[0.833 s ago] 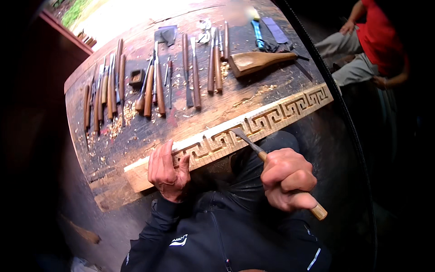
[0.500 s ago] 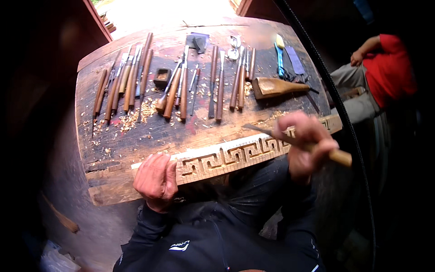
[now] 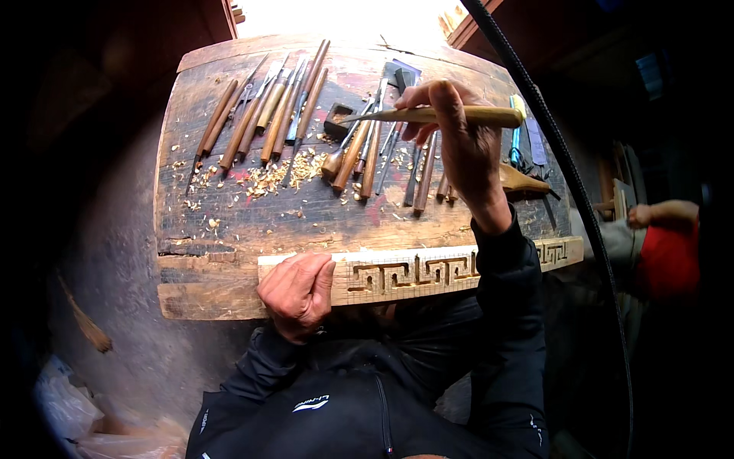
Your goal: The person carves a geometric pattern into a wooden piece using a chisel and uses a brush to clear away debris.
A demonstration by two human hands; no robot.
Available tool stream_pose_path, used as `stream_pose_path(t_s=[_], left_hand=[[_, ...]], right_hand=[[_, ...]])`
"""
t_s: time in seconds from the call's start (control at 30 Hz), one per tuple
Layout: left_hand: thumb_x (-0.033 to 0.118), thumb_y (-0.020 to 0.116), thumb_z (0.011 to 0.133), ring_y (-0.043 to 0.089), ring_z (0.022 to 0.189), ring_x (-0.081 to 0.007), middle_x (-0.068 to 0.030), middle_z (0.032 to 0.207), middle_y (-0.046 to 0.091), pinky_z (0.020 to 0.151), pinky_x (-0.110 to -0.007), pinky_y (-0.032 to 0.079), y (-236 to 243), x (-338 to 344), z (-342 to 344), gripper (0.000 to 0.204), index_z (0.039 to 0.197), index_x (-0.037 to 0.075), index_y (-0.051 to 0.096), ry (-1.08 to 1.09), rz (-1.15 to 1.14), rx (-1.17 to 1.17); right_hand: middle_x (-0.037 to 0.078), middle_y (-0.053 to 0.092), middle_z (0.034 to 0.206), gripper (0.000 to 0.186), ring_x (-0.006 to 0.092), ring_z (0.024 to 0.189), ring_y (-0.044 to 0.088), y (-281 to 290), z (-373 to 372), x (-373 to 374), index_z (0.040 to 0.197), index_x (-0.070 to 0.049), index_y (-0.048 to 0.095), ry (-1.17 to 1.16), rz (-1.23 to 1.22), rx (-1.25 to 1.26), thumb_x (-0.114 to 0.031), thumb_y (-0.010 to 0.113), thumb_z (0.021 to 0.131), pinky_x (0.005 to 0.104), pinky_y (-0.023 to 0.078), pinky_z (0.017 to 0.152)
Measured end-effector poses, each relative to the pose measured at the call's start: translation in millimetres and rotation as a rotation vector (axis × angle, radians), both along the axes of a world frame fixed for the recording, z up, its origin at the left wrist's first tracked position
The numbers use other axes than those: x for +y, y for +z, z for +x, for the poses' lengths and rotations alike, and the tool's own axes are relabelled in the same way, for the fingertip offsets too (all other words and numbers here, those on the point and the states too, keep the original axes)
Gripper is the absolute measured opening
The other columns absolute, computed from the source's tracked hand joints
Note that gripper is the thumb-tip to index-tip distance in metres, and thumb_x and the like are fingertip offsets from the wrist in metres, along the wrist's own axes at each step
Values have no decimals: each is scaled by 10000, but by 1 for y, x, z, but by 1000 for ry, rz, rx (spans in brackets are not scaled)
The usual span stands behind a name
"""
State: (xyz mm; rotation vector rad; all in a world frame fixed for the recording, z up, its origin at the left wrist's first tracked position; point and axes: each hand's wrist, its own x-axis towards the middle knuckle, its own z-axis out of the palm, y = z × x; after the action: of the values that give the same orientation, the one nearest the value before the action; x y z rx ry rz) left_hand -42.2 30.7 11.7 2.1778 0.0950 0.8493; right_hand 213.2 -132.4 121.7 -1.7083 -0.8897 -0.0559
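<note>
My left hand (image 3: 297, 294) is closed over the left end of a long pale wooden strip (image 3: 388, 281) lying along the near edge of the workbench (image 3: 210, 300). Pencilled grid lines and an angular, key-like pattern of cut grooves run along the strip. Raised over the bench, my right hand (image 3: 472, 157) grips a carving chisel (image 3: 489, 116) by its wooden handle, its thin metal tip pointing left above a small dark square box (image 3: 335, 122). My right sleeve hides part of the strip.
Several wooden-handled chisels (image 3: 264, 115) lie across the bench among wood shavings (image 3: 287, 174). A wooden mallet (image 3: 521, 180) and a blue-handled brush (image 3: 515, 139) are at the right. A black cable (image 3: 554, 118) hangs in front. Another person in red (image 3: 669, 260) is at far right.
My right hand has lifted away from the strip, moving up and left over the tools with the chisel. My left hand still holds the strip's end. The view has shifted.
</note>
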Motion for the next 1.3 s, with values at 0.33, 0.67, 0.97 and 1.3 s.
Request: stream_pose_path(t_s=[0.33,0.67,0.97,1.3], left_hand=[[33,863,937,787,842,-336,-138,909,798,787,-392,615,3,-2,1,112,1027,16,798,-17,14,-15],[41,870,942,778,827,-320,-151,912,797,765,-383,600,-1,5,-2,133,1057,9,813,-15,10,30],[-23,745,1036,728,781,-242,-158,920,788,734,-368,587,-20,-11,-5,98,1099,-22,819,31,-27,60],[77,758,1080,743,786,-283,-190,920,786,726,-385,581,-23,-8,-7,148,1163,-38,800,3,-88,139]], right_hand=[[42,791,712,573,77,618,772,-24,25,20,998,-83,838,-115,-64,-64,-587,602,1137,228,531,461],[114,824,856,657,147,703,804,-34,27,34,992,-29,802,-82,-111,-152,-616,553,1152,271,620,560],[112,488,502,583,202,412,487,-44,28,43,628,-102,618,-246,-138,-277,-398,683,1126,394,414,453],[74,717,649,400,126,533,672,-41,-18,-7,798,-70,741,-335,247,-113,-319,750,1110,279,481,414]])
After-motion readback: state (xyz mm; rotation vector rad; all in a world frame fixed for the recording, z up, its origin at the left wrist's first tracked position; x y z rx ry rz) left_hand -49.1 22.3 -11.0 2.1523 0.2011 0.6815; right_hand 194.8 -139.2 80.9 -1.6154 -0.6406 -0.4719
